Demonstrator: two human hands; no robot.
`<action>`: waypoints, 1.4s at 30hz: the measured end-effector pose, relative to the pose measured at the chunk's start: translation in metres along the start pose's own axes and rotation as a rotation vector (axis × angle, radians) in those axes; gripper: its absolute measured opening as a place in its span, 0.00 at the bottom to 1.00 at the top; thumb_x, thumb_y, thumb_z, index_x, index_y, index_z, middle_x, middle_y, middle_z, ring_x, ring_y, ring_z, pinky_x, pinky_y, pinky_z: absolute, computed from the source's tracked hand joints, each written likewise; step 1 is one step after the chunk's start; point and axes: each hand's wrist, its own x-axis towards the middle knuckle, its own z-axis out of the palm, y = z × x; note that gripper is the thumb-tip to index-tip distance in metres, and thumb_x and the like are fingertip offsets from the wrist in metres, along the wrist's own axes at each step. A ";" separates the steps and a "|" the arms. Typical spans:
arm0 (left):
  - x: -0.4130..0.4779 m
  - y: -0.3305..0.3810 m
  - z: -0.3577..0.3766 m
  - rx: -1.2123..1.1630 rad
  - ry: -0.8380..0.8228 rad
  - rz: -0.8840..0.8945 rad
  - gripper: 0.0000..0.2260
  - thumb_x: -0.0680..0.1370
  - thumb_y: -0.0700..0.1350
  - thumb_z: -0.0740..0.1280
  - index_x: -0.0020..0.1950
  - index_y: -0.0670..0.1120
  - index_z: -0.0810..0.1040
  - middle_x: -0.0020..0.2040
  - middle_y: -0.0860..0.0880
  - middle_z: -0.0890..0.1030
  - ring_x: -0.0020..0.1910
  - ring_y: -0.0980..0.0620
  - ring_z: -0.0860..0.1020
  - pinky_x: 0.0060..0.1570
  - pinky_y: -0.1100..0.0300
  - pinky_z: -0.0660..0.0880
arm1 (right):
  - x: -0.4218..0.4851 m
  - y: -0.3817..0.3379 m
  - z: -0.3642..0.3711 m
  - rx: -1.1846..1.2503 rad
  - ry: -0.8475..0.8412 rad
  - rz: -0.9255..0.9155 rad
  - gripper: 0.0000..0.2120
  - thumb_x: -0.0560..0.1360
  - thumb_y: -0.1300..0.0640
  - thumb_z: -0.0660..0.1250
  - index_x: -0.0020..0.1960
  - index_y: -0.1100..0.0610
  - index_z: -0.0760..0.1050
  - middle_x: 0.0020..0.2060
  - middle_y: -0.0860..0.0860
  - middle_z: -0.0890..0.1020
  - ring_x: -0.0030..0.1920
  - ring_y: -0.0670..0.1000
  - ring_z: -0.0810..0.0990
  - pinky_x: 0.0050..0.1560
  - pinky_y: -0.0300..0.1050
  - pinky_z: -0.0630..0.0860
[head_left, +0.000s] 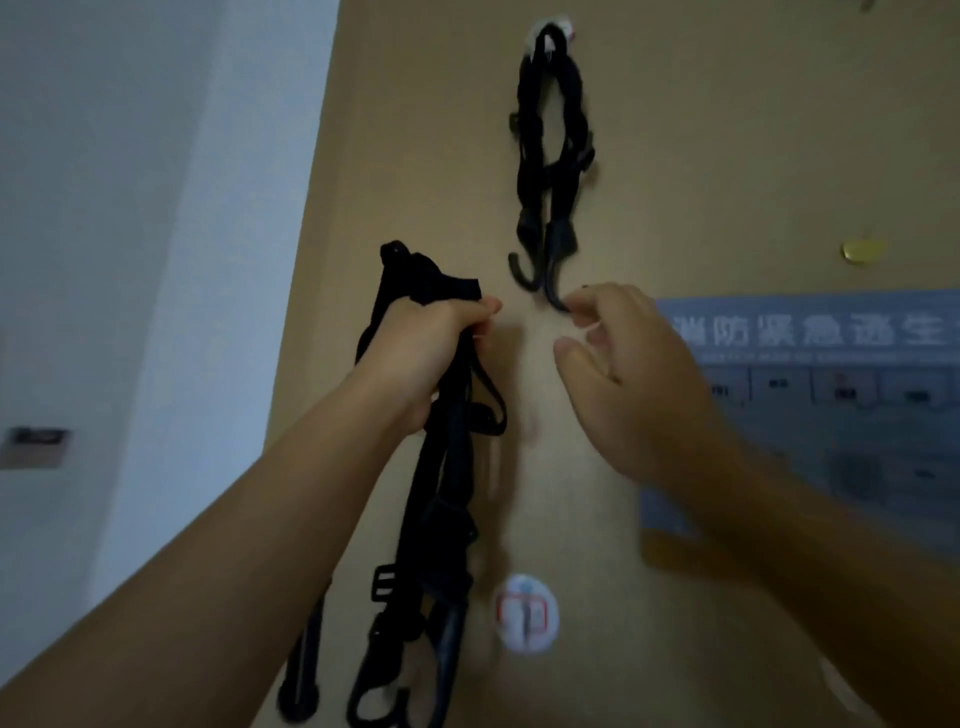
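A: While the left hand (431, 353) is gripping the bundle of black straps (447, 499), what is the right hand (634, 384) doing?

B: It is pinching the dark curved hook (553, 291) between thumb and forefinger, and the other fingers are curling loosely below. This hook is hanging at the lower end of the hanging cord (550, 130), just beside a second hook of the same shape.

A: And where is this cord hanging?

B: It is hanging flat against the brown panel (675, 156), looped over a small white peg (563, 26) near the top edge. It is looking like woven elastic, thick and a little lumpy, folded into a long narrow loop.

A: How is the bundle looking?

B: The left fingers are closing fully around its upper part, and a short folded end is sticking out above the fist. Below the fist, flat webbing bands and rounder cords are dangling together, with a small rectangular buckle and big hooks at the bottom. The bundle is hanging to the left of the cord, apart from it.

A: What else is showing on the panel?

B: A round white adhesive hook (525, 613) with a red square is sitting below the hands. A blue-grey sign (831, 395) with pale characters is showing behind the right wrist, and a shiny brass disc (860, 250) is glinting above it. A smooth white wall (130, 208) is filling the left side. Whether the hooks are metal or plastic I cannot tell, because the picture is blurry.
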 end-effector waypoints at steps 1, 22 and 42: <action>-0.012 -0.006 -0.001 -0.008 -0.006 -0.008 0.11 0.74 0.44 0.69 0.53 0.40 0.81 0.35 0.51 0.78 0.34 0.55 0.76 0.41 0.61 0.74 | -0.014 -0.004 0.001 0.088 -0.047 0.068 0.11 0.77 0.58 0.60 0.58 0.58 0.71 0.49 0.48 0.74 0.50 0.47 0.72 0.50 0.41 0.67; -0.226 -0.175 -0.018 -0.216 -0.569 -0.781 0.08 0.69 0.50 0.68 0.38 0.47 0.83 0.41 0.50 0.83 0.44 0.52 0.81 0.47 0.60 0.77 | -0.275 -0.019 0.005 0.492 -0.565 0.911 0.02 0.71 0.66 0.66 0.42 0.62 0.74 0.40 0.60 0.80 0.40 0.55 0.79 0.43 0.51 0.76; -0.335 -0.292 -0.017 -0.496 -0.489 -1.252 0.12 0.70 0.48 0.64 0.49 0.47 0.82 0.46 0.49 0.85 0.44 0.51 0.83 0.34 0.61 0.78 | -0.401 0.021 -0.013 0.640 -0.345 1.644 0.10 0.80 0.59 0.54 0.43 0.55 0.72 0.35 0.52 0.73 0.36 0.50 0.73 0.40 0.48 0.73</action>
